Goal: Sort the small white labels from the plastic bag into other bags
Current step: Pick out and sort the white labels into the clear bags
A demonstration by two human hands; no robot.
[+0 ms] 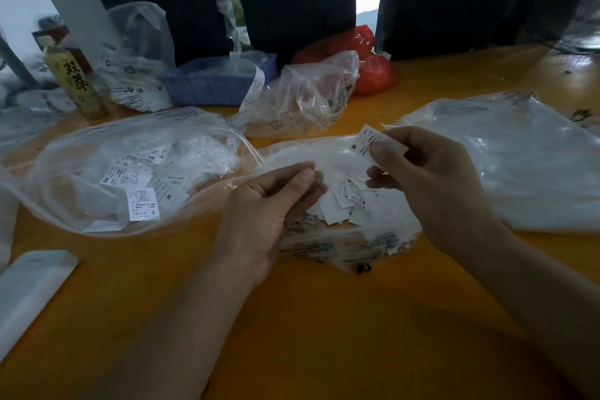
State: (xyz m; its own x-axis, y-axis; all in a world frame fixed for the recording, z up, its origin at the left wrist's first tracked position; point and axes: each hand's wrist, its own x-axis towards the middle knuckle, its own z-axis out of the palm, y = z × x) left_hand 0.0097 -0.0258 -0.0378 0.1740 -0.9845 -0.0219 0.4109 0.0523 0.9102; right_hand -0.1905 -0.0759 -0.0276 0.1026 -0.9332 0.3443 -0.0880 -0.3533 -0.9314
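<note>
A clear plastic bag [350, 237] full of small white labels [344, 201] lies in the middle of the orange table [292, 318]. My right hand [431, 178] pinches a small white label marked M [365, 143] above that bag. My left hand [269, 208] grips the bag's upper plastic edge between thumb and fingers. To the left lies a large clear bag [130, 172] holding labels marked XS, S and M. Another clear bag [519, 166] lies flat on the right.
Behind stand a crumpled clear bag [302, 101], a blue tray [217, 81], red bags [373, 71], a yellow bottle [76, 81] and a white bag of labels [136, 75]. A white flat object [29, 289] lies at the front left.
</note>
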